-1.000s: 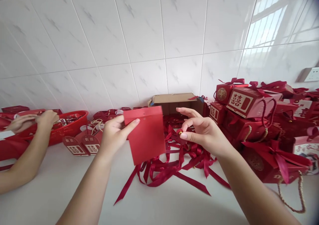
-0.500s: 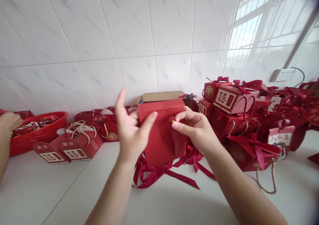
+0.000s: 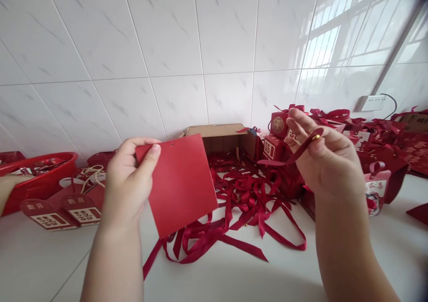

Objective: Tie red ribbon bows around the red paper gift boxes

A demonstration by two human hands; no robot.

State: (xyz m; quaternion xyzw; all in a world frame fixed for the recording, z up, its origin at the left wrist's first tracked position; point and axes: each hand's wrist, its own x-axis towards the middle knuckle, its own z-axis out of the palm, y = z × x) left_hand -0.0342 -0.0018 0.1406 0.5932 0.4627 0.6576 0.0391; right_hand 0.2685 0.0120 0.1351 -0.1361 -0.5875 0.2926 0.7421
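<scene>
My left hand grips a flat red box panel by its upper left corner, thumb on the near face. A small hole shows near the panel's top edge. Off to the right, my right hand pinches a dark red strap with a gold stud between thumb and forefinger; its other fingers are raised and spread. The strap's narrow end points left, apart from the panel. Beneath and behind the panel, loose dark red ribbons lie tangled on the white table.
An open cardboard box stands against the tiled wall. Stacked red gift boxes fill the right side. At left are flat-fronted gift boxes and a red basin of packets, with another person's arm reaching in.
My hands have moved apart. The panel has gone left and tilted in my left hand; the strap has gone right and up in my right hand, off the panel. More ribbon is uncovered.
</scene>
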